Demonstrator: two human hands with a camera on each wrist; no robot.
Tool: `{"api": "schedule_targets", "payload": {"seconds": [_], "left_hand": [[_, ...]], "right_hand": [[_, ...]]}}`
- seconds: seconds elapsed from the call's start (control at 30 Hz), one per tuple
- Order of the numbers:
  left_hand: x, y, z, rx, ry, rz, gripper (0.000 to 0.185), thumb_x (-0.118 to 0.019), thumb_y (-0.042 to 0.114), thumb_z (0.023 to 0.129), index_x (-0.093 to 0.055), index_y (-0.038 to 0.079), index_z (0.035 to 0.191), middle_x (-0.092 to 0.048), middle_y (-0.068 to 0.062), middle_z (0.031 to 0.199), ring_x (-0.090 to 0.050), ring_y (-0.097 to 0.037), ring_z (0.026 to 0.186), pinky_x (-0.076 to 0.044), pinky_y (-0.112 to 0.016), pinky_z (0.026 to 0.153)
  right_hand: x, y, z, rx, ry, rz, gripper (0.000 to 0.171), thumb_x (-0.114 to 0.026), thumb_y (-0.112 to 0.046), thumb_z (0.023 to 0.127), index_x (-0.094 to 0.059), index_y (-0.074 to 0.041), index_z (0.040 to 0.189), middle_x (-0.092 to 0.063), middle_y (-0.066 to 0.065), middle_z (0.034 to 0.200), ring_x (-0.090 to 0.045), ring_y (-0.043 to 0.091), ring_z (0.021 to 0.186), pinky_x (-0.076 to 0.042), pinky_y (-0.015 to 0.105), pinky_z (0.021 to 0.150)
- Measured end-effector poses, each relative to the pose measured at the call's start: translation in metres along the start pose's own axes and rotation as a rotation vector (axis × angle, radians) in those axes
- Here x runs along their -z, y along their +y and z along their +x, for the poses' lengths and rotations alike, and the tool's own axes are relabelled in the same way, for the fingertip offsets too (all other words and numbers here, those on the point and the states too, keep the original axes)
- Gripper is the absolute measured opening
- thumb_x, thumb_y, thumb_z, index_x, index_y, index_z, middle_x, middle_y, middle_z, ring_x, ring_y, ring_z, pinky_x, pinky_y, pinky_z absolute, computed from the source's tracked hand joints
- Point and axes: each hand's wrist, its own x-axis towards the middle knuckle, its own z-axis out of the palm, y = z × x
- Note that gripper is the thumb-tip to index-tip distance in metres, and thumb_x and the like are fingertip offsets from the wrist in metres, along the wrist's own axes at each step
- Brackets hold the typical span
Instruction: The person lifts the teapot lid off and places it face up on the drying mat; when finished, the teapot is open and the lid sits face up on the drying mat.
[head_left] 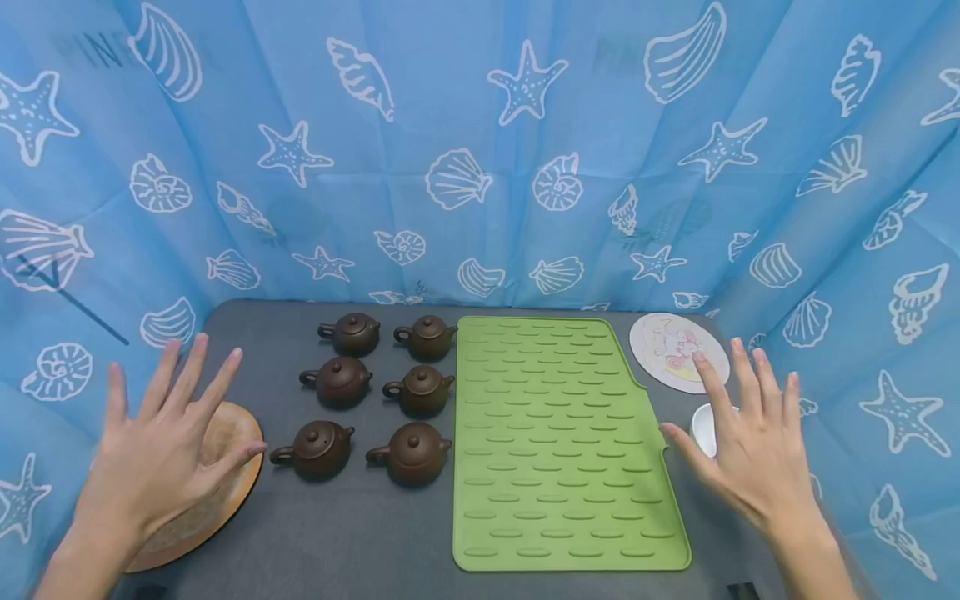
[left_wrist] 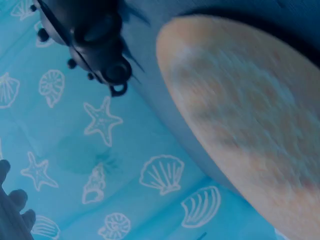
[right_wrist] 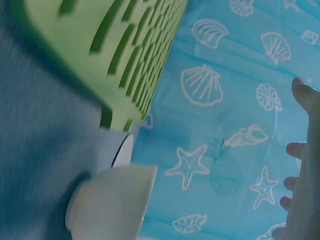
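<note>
My left hand [head_left: 161, 454] is held with fingers spread over a round brown board [head_left: 225, 492] at the table's left, holding nothing. My right hand [head_left: 757, 458] hovers with spread fingers at the right, partly hiding a white cup [head_left: 702, 429]. Between the hands stand several dark brown teapots in two columns, among them a front left teapot [head_left: 318, 452] and a front right teapot [head_left: 415, 455]. Right of them lies a green ridged mat [head_left: 555, 467]. In the right wrist view the white cup [right_wrist: 112, 202] stands near the mat's edge.
A round white coaster [head_left: 660, 354] with a pink drawing lies at the back right. The dark grey table [head_left: 352, 542] is bordered behind and at the sides by a blue curtain [head_left: 480, 225] with shells and starfish. Small black pieces show at the front edge.
</note>
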Motion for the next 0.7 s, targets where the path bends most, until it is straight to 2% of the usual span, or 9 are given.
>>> {"api": "schedule_targets", "payload": {"seconds": [0.13,0.23,0.33,0.4,0.47,0.53,0.6,0.7], "left_hand": [[-0.001,0.008,0.000,0.007,-0.027,-0.064,0.103,-0.022,0.095,0.096,-0.033,0.027,0.172,-0.022,-0.006,0.183,-0.014,-0.024,0.173,-0.014,-0.076,0.132],[-0.003,0.014,0.001,-0.005,-0.047,-0.113,0.098,-0.023,0.090,0.100,-0.033,0.025,0.172,-0.035,-0.011,0.179,-0.034,-0.033,0.165,-0.030,-0.074,0.125],[-0.007,0.023,0.002,-0.010,-0.070,-0.176,0.090,-0.048,0.079,0.102,-0.035,0.022,0.171,-0.051,-0.017,0.167,-0.056,-0.042,0.144,-0.045,-0.069,0.110],[-0.009,0.033,0.002,0.018,-0.103,-0.241,0.089,-0.067,0.066,0.099,-0.037,0.023,0.170,-0.059,-0.019,0.157,-0.062,-0.045,0.132,-0.049,-0.067,0.103],[-0.011,0.044,0.002,0.062,-0.135,-0.303,0.088,-0.081,0.051,0.094,-0.042,0.024,0.168,-0.065,-0.018,0.150,-0.066,-0.043,0.126,-0.052,-0.065,0.099],[-0.013,0.055,0.002,0.106,-0.160,-0.346,0.078,-0.083,0.042,0.095,-0.050,0.024,0.163,-0.070,-0.014,0.141,-0.070,-0.038,0.117,-0.054,-0.063,0.094],[-0.015,0.066,0.001,0.143,-0.165,-0.400,0.064,-0.082,0.035,0.097,-0.059,0.024,0.155,-0.074,-0.009,0.133,-0.072,-0.032,0.111,-0.057,-0.061,0.090],[-0.017,0.081,0.002,0.183,-0.181,-0.477,0.049,-0.081,0.030,0.099,-0.067,0.024,0.145,-0.076,-0.003,0.128,-0.074,-0.027,0.109,-0.060,-0.058,0.087]], "right_hand": [[-0.008,-0.013,0.001,0.031,0.040,0.048,0.099,-0.034,-0.089,0.099,-0.045,-0.015,0.164,-0.034,0.029,0.173,-0.029,0.054,0.161,-0.010,0.072,0.135],[-0.015,-0.026,0.003,0.082,0.085,0.088,0.093,-0.037,-0.082,0.103,-0.050,-0.009,0.159,-0.042,0.032,0.166,-0.040,0.057,0.150,-0.025,0.073,0.129],[-0.022,-0.040,0.005,0.136,0.110,0.139,0.085,-0.040,-0.073,0.108,-0.054,-0.004,0.155,-0.047,0.033,0.162,-0.048,0.057,0.141,-0.039,0.073,0.114],[-0.026,-0.051,0.006,0.154,0.104,0.175,0.080,-0.041,-0.068,0.110,-0.055,-0.003,0.154,-0.048,0.031,0.161,-0.051,0.055,0.138,-0.044,0.071,0.105],[-0.031,-0.061,0.006,0.164,0.084,0.225,0.076,-0.041,-0.065,0.111,-0.055,-0.003,0.154,-0.051,0.028,0.160,-0.054,0.051,0.136,-0.047,0.067,0.102],[-0.036,-0.072,0.005,0.164,0.053,0.282,0.071,-0.046,-0.060,0.112,-0.056,-0.003,0.153,-0.054,0.025,0.158,-0.056,0.046,0.134,-0.048,0.060,0.103],[-0.040,-0.082,0.004,0.156,0.019,0.365,0.062,-0.061,-0.048,0.109,-0.057,-0.003,0.151,-0.058,0.021,0.154,-0.058,0.041,0.135,-0.048,0.047,0.114],[-0.047,-0.099,0.003,0.146,-0.027,0.490,0.060,-0.081,-0.022,0.096,-0.060,-0.003,0.148,-0.063,0.017,0.147,-0.060,0.033,0.134,-0.040,0.022,0.121]]}}
